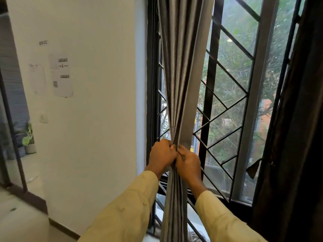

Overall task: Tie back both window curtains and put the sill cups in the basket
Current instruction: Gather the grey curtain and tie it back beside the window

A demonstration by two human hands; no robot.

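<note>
The left hand (162, 154) and right hand (189, 165) have their fingers (172, 147) curled tight round the grey curtain (180, 84), its folds bunched between them. No tie shows, so I'd judge this first curtain unfinished. Well right of the fingers hangs the dark curtain (297, 137); whether it's tied is unclear. Cups and basket are out of sight.

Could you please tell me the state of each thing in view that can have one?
grey curtain: gathered into a bunch, no tie visible.
left grip: curled round the grey curtain.
right grip: curled round the grey curtain.
dark curtain: hanging at the right; tied or not unclear.
wall papers: stuck flat.
potted plant: upright.
</note>
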